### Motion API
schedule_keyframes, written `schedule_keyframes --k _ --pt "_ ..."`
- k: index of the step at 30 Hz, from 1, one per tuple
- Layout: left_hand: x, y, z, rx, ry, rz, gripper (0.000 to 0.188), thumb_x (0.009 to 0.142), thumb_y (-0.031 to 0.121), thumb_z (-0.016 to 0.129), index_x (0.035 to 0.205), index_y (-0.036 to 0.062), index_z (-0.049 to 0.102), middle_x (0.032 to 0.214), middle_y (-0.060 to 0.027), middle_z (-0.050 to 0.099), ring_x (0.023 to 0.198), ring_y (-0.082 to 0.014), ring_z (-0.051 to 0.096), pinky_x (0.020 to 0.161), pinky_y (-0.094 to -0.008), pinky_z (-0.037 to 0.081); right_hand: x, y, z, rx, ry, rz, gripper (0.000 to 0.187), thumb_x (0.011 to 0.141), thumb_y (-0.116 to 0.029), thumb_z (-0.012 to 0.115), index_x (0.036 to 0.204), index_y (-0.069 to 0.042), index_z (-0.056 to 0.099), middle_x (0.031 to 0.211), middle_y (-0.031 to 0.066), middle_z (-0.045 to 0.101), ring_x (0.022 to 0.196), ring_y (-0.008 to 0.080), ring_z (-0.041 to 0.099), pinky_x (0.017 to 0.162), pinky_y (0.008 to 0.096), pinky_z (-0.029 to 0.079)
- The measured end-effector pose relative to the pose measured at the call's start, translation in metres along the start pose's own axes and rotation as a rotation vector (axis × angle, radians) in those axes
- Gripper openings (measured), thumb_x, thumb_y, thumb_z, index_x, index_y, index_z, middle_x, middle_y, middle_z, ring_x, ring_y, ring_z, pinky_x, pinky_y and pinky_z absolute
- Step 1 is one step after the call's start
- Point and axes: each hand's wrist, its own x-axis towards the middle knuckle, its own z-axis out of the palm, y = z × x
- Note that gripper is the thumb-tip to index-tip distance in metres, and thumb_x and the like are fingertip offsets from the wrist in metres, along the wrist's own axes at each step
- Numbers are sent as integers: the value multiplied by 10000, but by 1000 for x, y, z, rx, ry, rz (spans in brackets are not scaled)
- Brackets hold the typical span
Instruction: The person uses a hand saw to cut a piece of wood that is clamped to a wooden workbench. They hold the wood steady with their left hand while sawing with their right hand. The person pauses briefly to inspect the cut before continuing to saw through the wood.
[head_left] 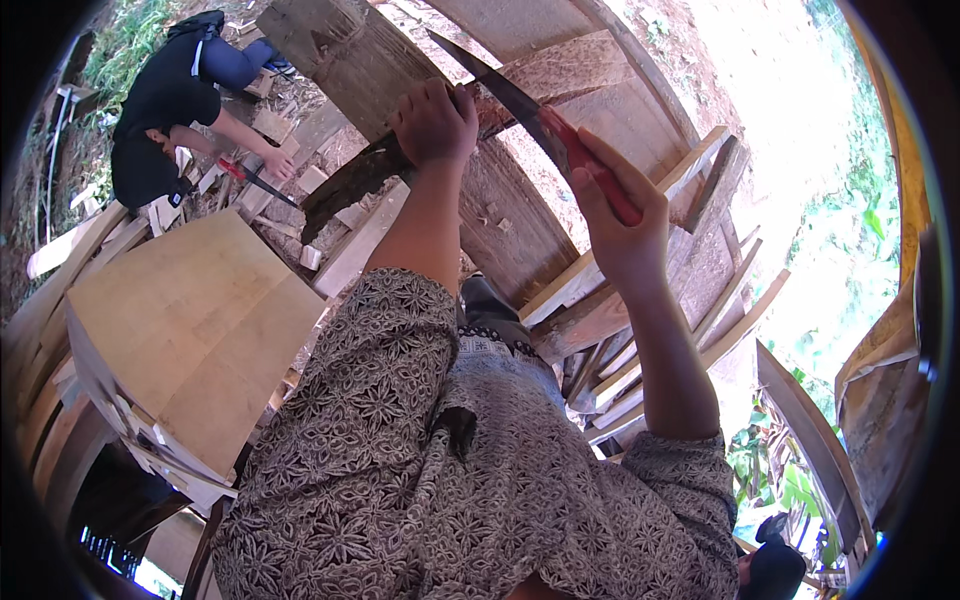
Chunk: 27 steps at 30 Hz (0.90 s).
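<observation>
My left hand point(437, 125) is closed round a rough, dark, weathered strip of wood point(352, 183), which lies aslant over pale boards. Its lower left end is ragged and its edges look broken. In my right hand point(625, 215) is a handsaw point(512, 97) with a red handle, the fingers wrapped round the grip. The dark, pointed blade slants up and to the left, its tip above and beyond my left hand. Along its middle the blade passes over the strip near my left hand; whether the teeth touch the wood, I cannot tell.
A co-worker point(165, 110) bends at the upper left, beside another red-handled saw point(250, 178). A large pale panel stack point(200, 330) stands at left. A wide plank point(350, 60) runs beneath my hands. Several timbers point(700, 350) lean at right. Another person's dark head point(775, 570) shows lower right.
</observation>
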Motion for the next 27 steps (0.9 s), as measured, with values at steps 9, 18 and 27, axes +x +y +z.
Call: schedule_keyframes --k 9,18,27 --pt "6 -1 -4 29 -81 -45 320 953 418 560 966 101 602 1018 -115 644 1001 -330 616 887 -511 454 -63 -12 -34 -53 -171 -61 437 1002 78 555 1436 30 539 1414 174 638 1377 204 550 1126 313 431" --pt "7 2 -14 -27 -175 -54 306 967 415 552 966 112 590 1042 -96 625 1021 -315 608 868 -518 444 -38 -34 -26 -85 -171 -60 413 998 55 569 1411 41 570 1362 190 669 1317 224 605 1095 309 461" --pt "10 3 -18 -49 -186 -75 287 965 401 552 963 115 568 1023 -99 614 997 -321 594 873 -498 433 139 36 123 -34 -20 -208 379 937 -26 607 1308 -22 683 1212 148 752 1133 203 725 972 307 550"
